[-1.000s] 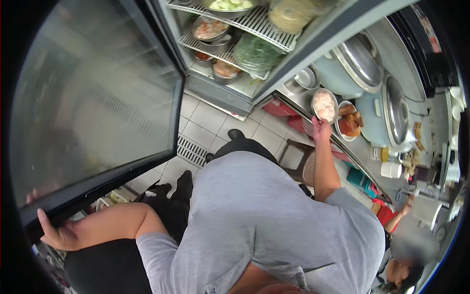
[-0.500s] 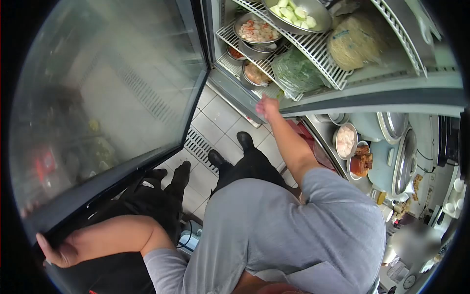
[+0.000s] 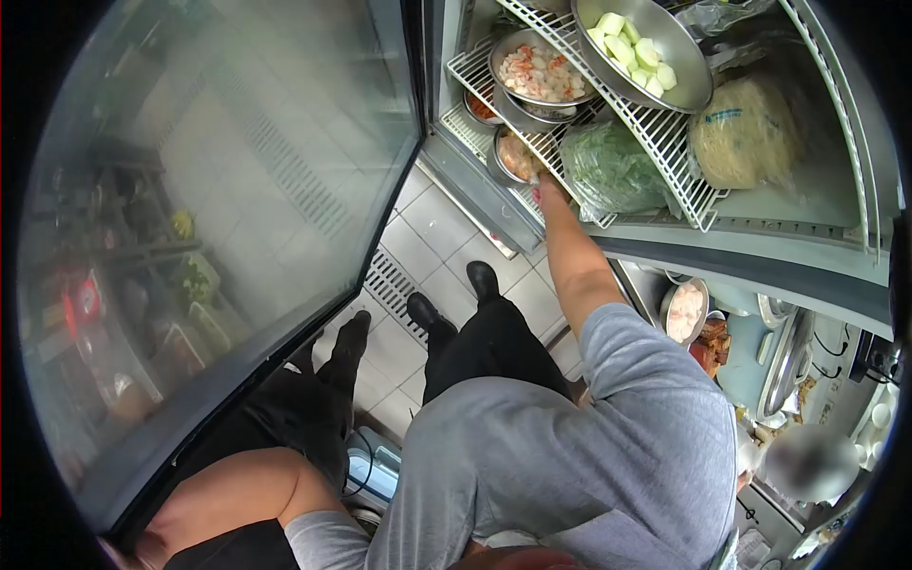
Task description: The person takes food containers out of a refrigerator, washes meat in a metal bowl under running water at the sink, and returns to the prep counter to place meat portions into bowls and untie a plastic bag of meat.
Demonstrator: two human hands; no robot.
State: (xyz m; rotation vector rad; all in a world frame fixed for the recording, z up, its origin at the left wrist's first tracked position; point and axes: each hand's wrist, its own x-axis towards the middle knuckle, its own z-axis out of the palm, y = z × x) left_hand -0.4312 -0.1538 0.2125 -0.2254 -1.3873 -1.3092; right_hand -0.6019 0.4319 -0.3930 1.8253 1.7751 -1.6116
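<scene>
The right hand (image 3: pixel 547 186) reached low inside the fridge (image 3: pixel 486 193), at or just beside a metal bowl (image 3: pixel 515 157) of pinkish food that stood near the fridge's front, within easy reach; whether that grip had closed I could not tell, since it was partly hidden. The left hand (image 3: pixel 149 544) lay at the outer edge of the fridge's door (image 3: pixel 266 180), apparently holding it wide for the reach, its grip too obscured to judge.

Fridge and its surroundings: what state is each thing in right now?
Fridge door, open
Left hand, at the door's edge, grip unclear
Right hand, in the fridge, grip unclear
Bowl of pale green pieces, uncovered
Bowl of pink-and-white pieces, uncovered
Leafy greens, bagged in clear plastic
Yellowish bundle, bagged in clear plastic
Counter bowl of pale food, uncovered
</scene>
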